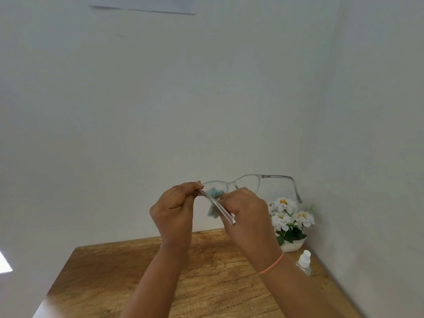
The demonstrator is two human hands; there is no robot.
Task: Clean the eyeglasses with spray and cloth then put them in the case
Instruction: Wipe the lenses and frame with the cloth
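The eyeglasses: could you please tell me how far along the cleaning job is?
Spraying may be done: the spray bottle stands capped on the table. Wiping is in hand: the left hand holds the eyeglasses up while the right hand rubs one lens with the cloth. Casing them is left; no case is in view.

No lettering can be made out anywhere: the bottle [304, 262] is seen without a legible label, and the paper [146, 4] on the wall is seen blank.
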